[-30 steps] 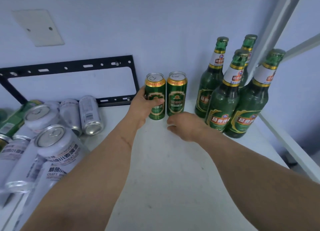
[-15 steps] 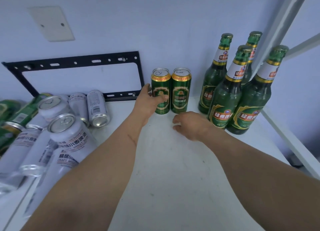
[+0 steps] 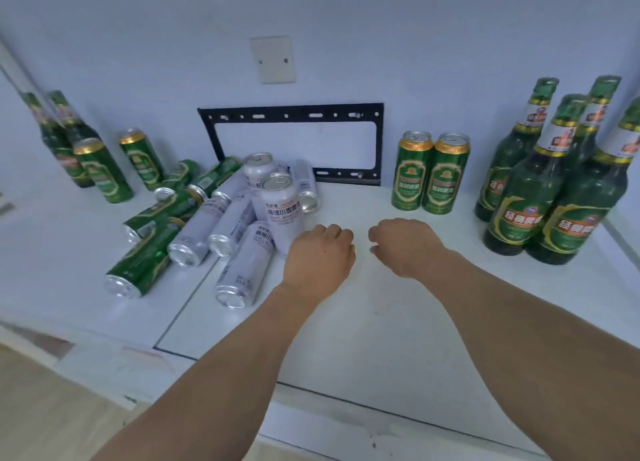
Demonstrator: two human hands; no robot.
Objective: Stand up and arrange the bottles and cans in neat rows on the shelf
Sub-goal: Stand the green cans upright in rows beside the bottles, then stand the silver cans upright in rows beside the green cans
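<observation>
Two green cans (image 3: 429, 173) stand upright side by side at the back of the white shelf (image 3: 381, 322). To their right stand several green bottles (image 3: 550, 183) in a tight group. A heap of white cans (image 3: 239, 225) and green cans (image 3: 152, 239) lies on its side at the middle left, with two white cans (image 3: 278, 204) upright in it. My left hand (image 3: 317, 256) hovers just right of the heap with curled fingers, holding nothing. My right hand (image 3: 405, 246) hangs beside it, loosely curled and empty.
Two more green cans (image 3: 104, 169) and two green bottles (image 3: 59, 138) stand at the far left. A black metal bracket (image 3: 294, 114) is fixed to the wall behind the heap. The shelf's front edge (image 3: 311, 391) runs below my forearms.
My left hand has let go of the left green can and drawn back toward the heap. My right hand has pulled back a little. The view has swung left and widened.
</observation>
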